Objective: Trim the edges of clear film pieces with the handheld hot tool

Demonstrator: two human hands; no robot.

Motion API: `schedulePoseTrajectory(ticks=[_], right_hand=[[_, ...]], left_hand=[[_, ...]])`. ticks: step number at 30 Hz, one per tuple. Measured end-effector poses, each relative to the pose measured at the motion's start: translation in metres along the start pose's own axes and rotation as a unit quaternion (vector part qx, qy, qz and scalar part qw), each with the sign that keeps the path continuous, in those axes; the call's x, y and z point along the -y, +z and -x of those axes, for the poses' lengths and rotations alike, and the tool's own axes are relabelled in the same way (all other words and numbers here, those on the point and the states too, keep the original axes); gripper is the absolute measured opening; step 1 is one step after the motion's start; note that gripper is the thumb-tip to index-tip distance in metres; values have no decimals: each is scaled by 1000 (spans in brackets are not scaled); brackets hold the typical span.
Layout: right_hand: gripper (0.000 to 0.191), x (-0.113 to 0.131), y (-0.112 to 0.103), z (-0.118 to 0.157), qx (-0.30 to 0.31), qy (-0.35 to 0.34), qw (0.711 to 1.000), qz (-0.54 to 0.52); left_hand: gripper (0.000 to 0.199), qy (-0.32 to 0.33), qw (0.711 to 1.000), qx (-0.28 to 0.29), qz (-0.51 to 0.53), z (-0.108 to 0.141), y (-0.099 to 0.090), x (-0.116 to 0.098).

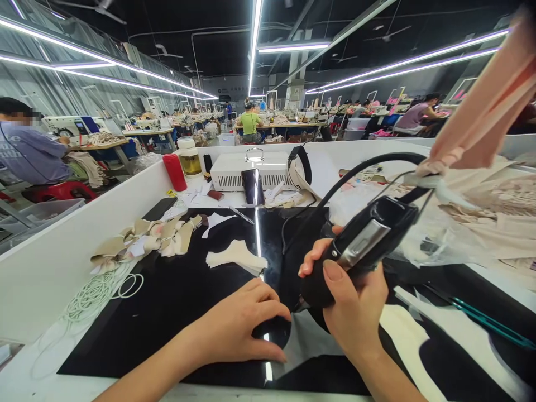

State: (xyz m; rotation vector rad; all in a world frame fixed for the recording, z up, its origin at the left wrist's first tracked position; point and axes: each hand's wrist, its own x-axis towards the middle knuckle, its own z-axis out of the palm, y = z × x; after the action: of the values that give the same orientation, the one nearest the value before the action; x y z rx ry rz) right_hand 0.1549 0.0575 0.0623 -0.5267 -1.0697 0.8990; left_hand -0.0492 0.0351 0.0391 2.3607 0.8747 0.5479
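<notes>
My right hand (354, 301) is wrapped round a black handheld tool (368, 234) with a cable, its tip pointing down at the black glossy board (167, 307). My left hand (245, 321) rests on the board left of the tip, thumb and fingers apart in a curve, with nothing between them. Beside the tip lies a dark, sheer-looking piece (312, 338), partly hidden by my right hand. A cream fabric piece (237, 255) lies beyond my left hand. Another cream piece (404, 340) is right of my right wrist.
Fabric scraps (157, 237) and coiled pale cord (94, 293) lie at the left. Behind stand a white vented box (230, 173), a phone (253, 187) and a red cylinder (175, 172). Pink cloth (486, 106) hangs at the right, above plastic bags and teal-handled tweezers (489, 321).
</notes>
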Motion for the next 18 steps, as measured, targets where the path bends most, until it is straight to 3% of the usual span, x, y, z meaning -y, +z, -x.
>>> schedulePoseTrajectory(ticks=[18], right_hand=[[37, -1, 0, 4, 3, 9, 1000, 0]], left_hand=[[56, -3, 998, 38, -43, 3, 8, 5]])
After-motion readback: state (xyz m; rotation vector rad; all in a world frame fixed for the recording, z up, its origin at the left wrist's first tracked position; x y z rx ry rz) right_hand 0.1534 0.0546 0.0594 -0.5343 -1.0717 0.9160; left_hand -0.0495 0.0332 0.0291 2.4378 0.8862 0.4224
